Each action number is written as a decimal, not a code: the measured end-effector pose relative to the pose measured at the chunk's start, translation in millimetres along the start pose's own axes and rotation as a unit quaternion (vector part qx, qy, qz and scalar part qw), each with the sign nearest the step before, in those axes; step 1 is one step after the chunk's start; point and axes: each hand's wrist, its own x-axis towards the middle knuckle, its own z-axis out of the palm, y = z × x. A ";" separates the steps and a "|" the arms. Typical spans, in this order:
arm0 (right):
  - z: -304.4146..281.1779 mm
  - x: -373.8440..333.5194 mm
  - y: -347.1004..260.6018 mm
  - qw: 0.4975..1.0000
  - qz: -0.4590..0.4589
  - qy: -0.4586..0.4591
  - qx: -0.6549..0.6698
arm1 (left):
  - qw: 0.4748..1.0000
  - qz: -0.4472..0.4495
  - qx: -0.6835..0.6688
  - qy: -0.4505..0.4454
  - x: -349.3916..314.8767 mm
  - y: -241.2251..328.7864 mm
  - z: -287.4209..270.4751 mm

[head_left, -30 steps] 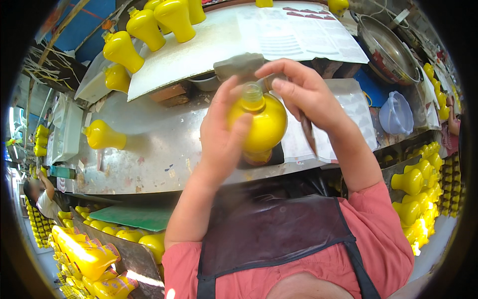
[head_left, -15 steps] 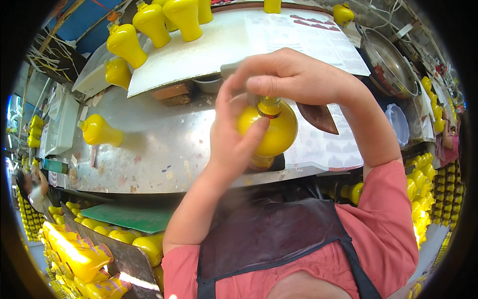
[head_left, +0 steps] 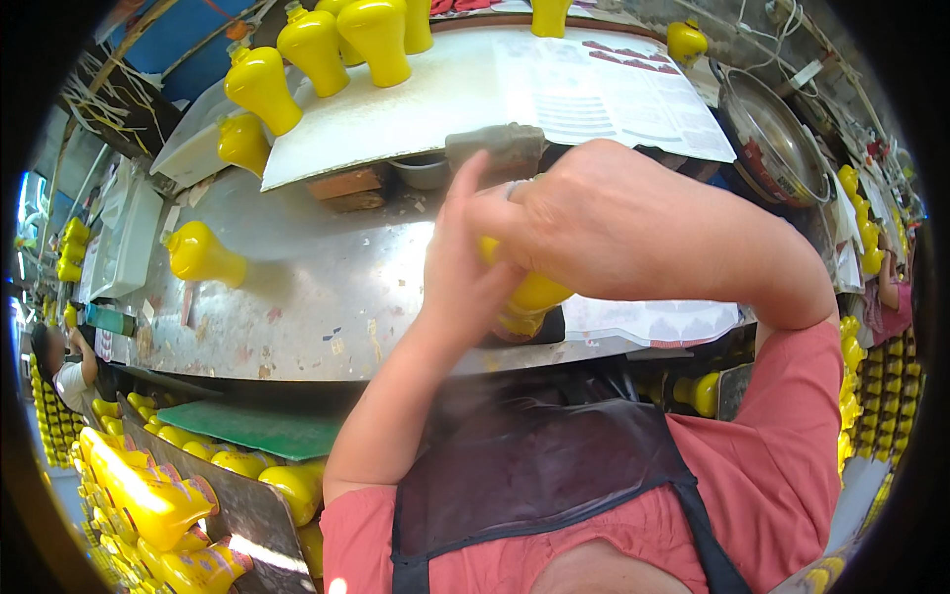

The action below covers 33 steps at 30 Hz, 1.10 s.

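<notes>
A glossy yellow bottle (head_left: 539,292) stands at the near edge of the metal table, its neck and most of its shoulder covered by my hands. My left hand (head_left: 463,247) wraps its left side, thumb across the front and fingers pointing up. From the right, my right hand (head_left: 604,223) is closed over the upper part, its back toward me and its fingertips out of sight. A ring shows on one of its fingers. Just beyond both hands sits a greyish block (head_left: 495,148). Another yellow bottle (head_left: 203,254) stands apart on the left.
A white board (head_left: 435,99) bears several yellow bottles (head_left: 374,45) and printed sheets (head_left: 614,99). Bricks (head_left: 346,188) lie under its edge. A large metal pan (head_left: 777,134) is at far right. Bottles crowd below left beside a green board (head_left: 252,428). Another person (head_left: 74,371) is at far left.
My right hand has turned over and come down nearer, now hiding the bottle's neck that showed before. The left hand stays at the bottle's side. The brown pointed piece is now hidden.
</notes>
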 end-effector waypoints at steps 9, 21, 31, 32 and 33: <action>28.5 -39.1 -6.1 0.993 0.052 0.073 0.072 | 0.996 -0.074 -0.051 -0.020 0.5 7.1 0.4; 78.8 -71.3 4.5 0.940 0.044 0.274 0.198 | 0.996 -0.066 -0.060 -0.030 0.0 -1.1 0.8; 115.4 -79.9 16.9 0.850 0.137 0.346 0.372 | 0.988 -0.117 -0.095 -0.028 1.1 0.0 2.1; 118.7 -78.9 19.3 0.845 0.147 0.346 0.379 | 0.988 -0.113 -0.096 -0.030 1.0 -1.0 1.3; 121.3 -78.5 21.6 0.837 0.157 0.352 0.388 | 0.989 -0.114 -0.085 -0.033 0.1 -1.6 0.6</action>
